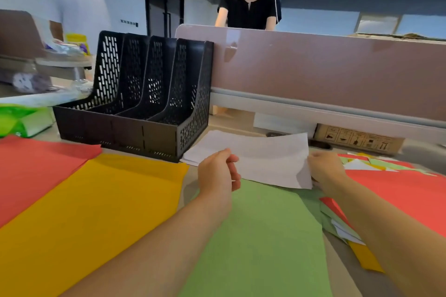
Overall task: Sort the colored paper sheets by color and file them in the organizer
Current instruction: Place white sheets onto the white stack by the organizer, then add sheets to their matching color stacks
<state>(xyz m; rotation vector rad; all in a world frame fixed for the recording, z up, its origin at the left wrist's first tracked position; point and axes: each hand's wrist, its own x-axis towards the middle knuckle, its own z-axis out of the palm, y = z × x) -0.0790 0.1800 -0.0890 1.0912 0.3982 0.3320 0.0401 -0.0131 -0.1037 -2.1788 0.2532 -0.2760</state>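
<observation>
Beige desk [188,191] below a pink divider panel [313,67]: left hand [218,172] and right hand [324,169] pinch opposite edges of a white paper sheet [265,154], holding it flat just right of the black perforated plastic organizer [135,103], apparently for its own colour pile

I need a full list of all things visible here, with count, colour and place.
organizer: one, black, back left.
white sheets: several, white, right of organizer.
green sheets: count unclear, green, centre front.
yellow sheets: count unclear, yellow, left of green.
red sheets: count unclear, red, far left.
mixed pile: one, red on top, right.
pack: one, green, left edge.
partition: one, pinkish, at back.
cardboard box: one, brown, under partition.
other persons: two, in background.
left grip: one hand, holds white sheets' left edge.
right grip: one hand, pinches their right edge.
</observation>
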